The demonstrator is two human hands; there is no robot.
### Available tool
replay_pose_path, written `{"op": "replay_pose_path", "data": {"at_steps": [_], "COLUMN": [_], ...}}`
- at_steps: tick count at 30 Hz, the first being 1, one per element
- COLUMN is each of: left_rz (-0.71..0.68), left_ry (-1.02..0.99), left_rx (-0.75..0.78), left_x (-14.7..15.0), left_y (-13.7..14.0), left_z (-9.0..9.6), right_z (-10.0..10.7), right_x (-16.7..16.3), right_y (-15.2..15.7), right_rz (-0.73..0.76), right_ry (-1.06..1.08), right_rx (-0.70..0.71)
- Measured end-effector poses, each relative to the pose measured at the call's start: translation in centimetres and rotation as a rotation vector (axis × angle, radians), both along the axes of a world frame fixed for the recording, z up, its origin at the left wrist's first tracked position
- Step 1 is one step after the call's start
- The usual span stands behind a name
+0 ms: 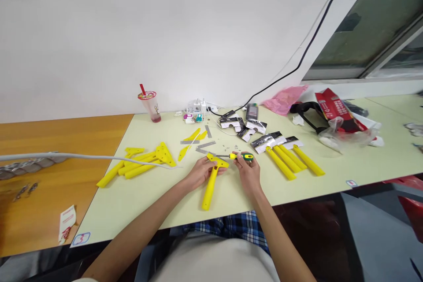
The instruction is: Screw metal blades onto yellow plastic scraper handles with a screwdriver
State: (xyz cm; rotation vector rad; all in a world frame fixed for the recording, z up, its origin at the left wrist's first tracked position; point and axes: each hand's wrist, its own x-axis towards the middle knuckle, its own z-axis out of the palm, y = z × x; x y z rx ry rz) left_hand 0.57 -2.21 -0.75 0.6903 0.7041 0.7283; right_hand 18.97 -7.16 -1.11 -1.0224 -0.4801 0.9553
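My left hand [199, 173] grips a yellow plastic scraper [209, 190] by its wide head, its handle pointing toward me. In my right hand [250, 177] is a screwdriver [246, 157] with a green and yellow handle, held level. Its shaft reaches left to the scraper's head; whether the tip touches a screw is too small to tell. Just beyond lie flat metal blades [206, 144], loose yellow scraper parts [193, 135] and tiny hardware pieces [235, 147]. To the left is a pile of yellow scrapers [142, 169].
At right lie yellow scrapers with black-and-white cards [282, 165]. Behind them are more cards [246, 133], a pink bag [284, 99] and a red package [340, 112]. A drink cup [152, 108] stands near the wall. A pale cable [99, 156] crosses the view at left.
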Motion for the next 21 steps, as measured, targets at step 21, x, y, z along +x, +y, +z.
{"op": "replay_pose_path", "data": {"at_steps": [21], "left_rz": [0.057], "left_ry": [-0.029], "left_rx": [-0.035], "left_x": [-0.1], "left_y": [-0.1], "left_z": [0.0], "right_z": [-1.9], "right_x": [0.3], "right_y": [-0.5], "right_rz": [0.07], "right_ry": [-0.157], "right_rx": [-0.044]}}
